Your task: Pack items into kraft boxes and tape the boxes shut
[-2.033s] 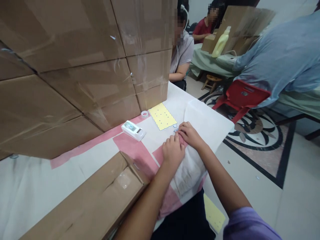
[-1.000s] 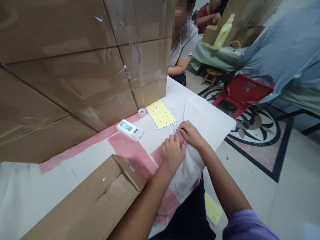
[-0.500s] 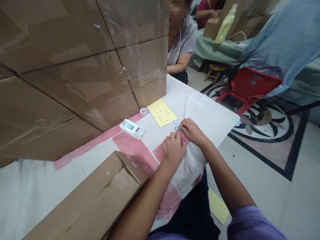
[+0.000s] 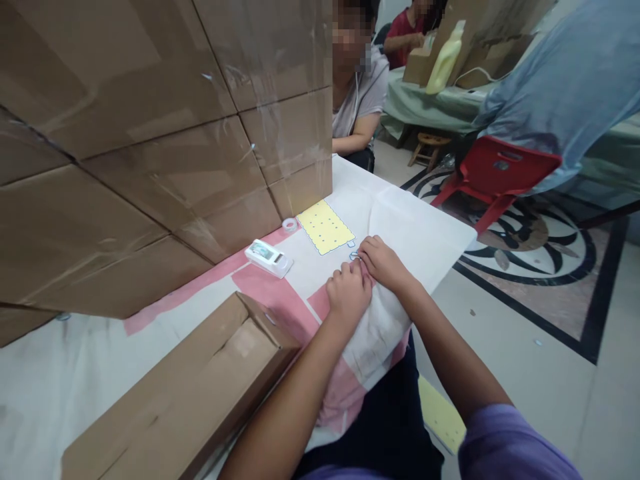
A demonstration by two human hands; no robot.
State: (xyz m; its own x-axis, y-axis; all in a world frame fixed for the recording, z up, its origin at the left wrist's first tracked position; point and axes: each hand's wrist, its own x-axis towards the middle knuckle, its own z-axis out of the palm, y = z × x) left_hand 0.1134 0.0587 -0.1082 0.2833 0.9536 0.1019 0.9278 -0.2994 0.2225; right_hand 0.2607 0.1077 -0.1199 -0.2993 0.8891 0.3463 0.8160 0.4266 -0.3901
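Note:
At the near edge of the cloth-covered table, my left hand [image 4: 349, 292] is closed with curled fingers over pink cloth. Close beside it, my right hand [image 4: 383, 262] is pinched, its fingertips almost meeting those of the left. Whatever lies between the fingers is too small and covered to name. Just beyond the fingertips shows a small blue-outlined piece [image 4: 355, 255]. A second small blue-outlined piece [image 4: 351, 244] lies by the corner of a yellow sheet [image 4: 326, 228] with a wavy edge and small blue dots.
Stacked taped cardboard cartons [image 4: 165, 167] wall off the left. A white device [image 4: 269, 259] and a tape roll [image 4: 289, 225] lie before them. A long cardboard box [image 4: 185, 393] sits beside my left forearm. One person [image 4: 357, 120] sits across; a red chair [image 4: 510, 167] stands right.
The view has shifted slightly, so the cartons and long box appear a little further right. Both hands keep nearly the same place and grip at the table edge.

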